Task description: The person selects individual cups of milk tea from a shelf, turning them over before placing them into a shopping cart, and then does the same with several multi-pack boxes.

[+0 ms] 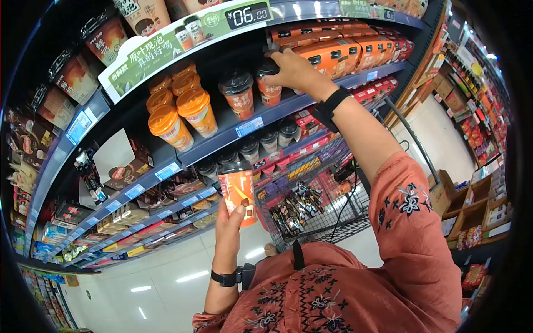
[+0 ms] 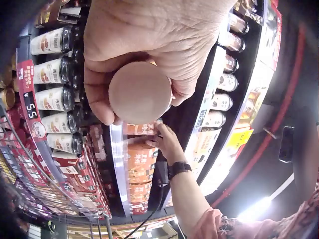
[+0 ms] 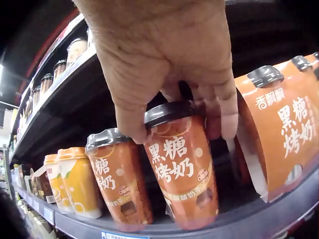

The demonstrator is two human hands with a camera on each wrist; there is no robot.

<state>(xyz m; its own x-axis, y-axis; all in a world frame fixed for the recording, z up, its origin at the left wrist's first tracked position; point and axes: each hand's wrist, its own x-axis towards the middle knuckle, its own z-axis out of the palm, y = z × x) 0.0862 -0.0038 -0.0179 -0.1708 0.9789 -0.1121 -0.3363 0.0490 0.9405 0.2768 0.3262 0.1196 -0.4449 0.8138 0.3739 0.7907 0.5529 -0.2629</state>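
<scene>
My left hand grips an orange milk tea cup with a dark lid, held upright in front of the shelf. The left wrist view shows the cup's pale round bottom, with fingers curled around it. My right hand reaches onto the shelf from above. Its thumb and fingers grip the black lid of another orange milk tea cup, which stands at the shelf's front edge. Beside that one stands a matching cup, and on its other side are orange multi-packs.
Yellow cups with orange lids stand farther left on the same shelf. A price sign hangs on the shelf above. Below, a wire shopping cart holding packets stands against the shelving. More dark-lidded bottles line the lower shelf.
</scene>
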